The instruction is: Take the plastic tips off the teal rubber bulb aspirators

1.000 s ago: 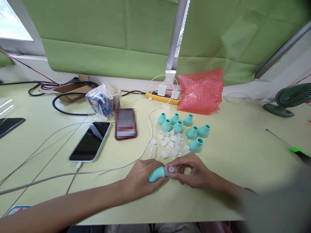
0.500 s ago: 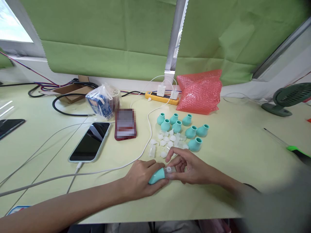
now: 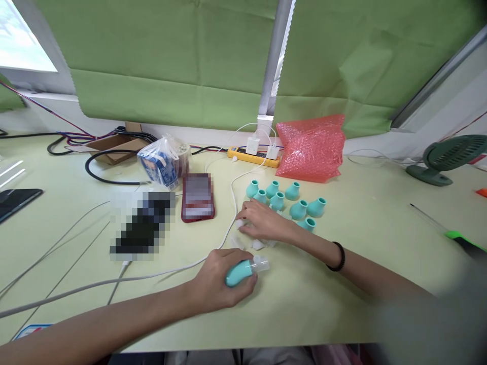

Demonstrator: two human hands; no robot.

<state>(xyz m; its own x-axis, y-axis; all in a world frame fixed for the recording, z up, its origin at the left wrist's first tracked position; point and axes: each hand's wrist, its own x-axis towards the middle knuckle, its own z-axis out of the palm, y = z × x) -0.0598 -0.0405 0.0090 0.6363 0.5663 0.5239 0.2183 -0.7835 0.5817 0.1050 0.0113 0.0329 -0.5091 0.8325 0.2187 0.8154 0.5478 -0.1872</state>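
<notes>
My left hand [image 3: 224,278] is closed around a teal rubber squeeze bulb [image 3: 238,274], which lies tilted with its narrow end to the right. A clear plastic nozzle [image 3: 261,263] sticks out of that end. My right hand [image 3: 262,219] reaches over a scatter of small white and clear plastic parts [image 3: 257,245], covering most of them. Its thumb and forefinger close on a small white cap [image 3: 239,223] at the pile's left edge. Behind and right of this hand stand several more teal bulbs [image 3: 299,209], open necks up; one is partly hidden by the wrist.
A white cable [image 3: 182,267] runs across the table left of my hands. Two phones, one dark [image 3: 140,223] and one red-cased [image 3: 198,197], lie beyond it. At the back are a yellow power strip [image 3: 243,155] and a red bubble-wrap bag [image 3: 310,149]. A screwdriver [image 3: 456,235] lies right.
My right hand has left the clear nozzle and moved up and left to the small white parts. My left hand still holds the bulb, shifted slightly left.
</notes>
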